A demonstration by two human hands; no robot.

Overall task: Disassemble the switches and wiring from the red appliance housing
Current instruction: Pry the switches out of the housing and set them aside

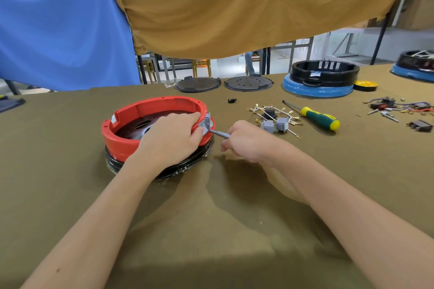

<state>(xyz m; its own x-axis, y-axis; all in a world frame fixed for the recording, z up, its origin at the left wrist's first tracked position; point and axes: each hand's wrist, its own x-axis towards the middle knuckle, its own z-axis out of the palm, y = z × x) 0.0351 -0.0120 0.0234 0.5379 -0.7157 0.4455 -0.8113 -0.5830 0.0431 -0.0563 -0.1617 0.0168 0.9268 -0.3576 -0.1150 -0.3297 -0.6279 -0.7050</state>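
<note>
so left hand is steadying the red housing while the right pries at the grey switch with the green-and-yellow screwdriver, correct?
Not quite. The green-and-yellow screwdriver lies untouched on the table, right of the loose switches. The right hand holds a grey tool whose tip meets the grey switch. The rest stands: the left hand steadies the red housing at its rim. The head view shows it.

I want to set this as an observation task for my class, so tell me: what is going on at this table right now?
A person is stripping a red housing on a cloth-covered table. The left hand grips its right rim beside a grey switch still seated in the wall, while the right hand holds a slim grey tool with its tip at that switch. Two removed grey switches with white wires and a green-and-yellow screwdriver lie to the right.
</note>
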